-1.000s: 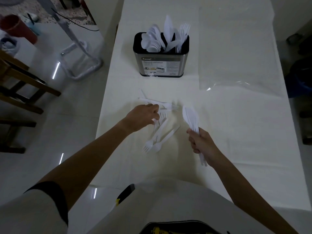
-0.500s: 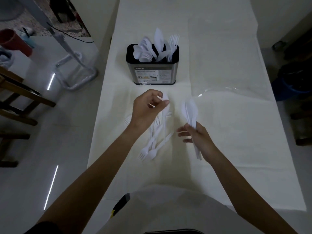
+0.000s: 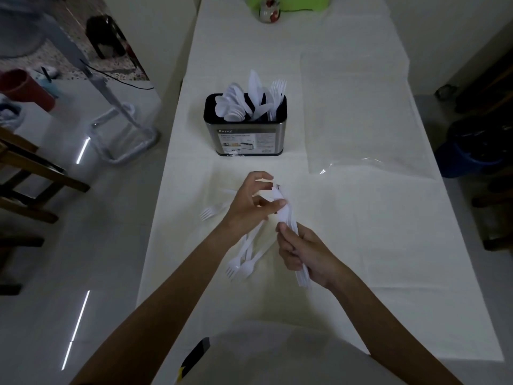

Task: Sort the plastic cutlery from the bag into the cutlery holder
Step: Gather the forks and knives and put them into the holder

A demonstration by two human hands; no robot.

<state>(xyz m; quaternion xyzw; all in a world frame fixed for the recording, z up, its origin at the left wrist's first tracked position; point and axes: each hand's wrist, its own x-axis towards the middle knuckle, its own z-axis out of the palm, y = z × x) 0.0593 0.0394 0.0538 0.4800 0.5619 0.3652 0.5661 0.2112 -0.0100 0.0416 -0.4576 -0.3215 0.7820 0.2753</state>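
A steel cutlery holder [image 3: 245,136] with a black rim stands mid-table, holding white plastic spoons, knives and forks. My right hand [image 3: 304,252] grips a bundle of white spoons [image 3: 286,212] by the handles, bowls pointing away from me. My left hand [image 3: 251,201] is right beside it, thumb and fingers pinched on the top of that bundle. Several white forks [image 3: 241,263] lie loose on the cloth under my left wrist, and another fork [image 3: 209,212] lies further left. The clear plastic bag [image 3: 358,115] lies flat to the right of the holder.
The table carries a white cloth [image 3: 402,232]; its left edge drops to a shiny tiled floor. A green tray [image 3: 288,0] and a small jar [image 3: 269,12] sit at the far end. Wooden chairs [image 3: 25,168] stand left, a dark bin [image 3: 477,145] right.
My left hand lifted a piece off the table and brought it right to the bundle in my right hand. My right hand shifted left and closer to the left hand.
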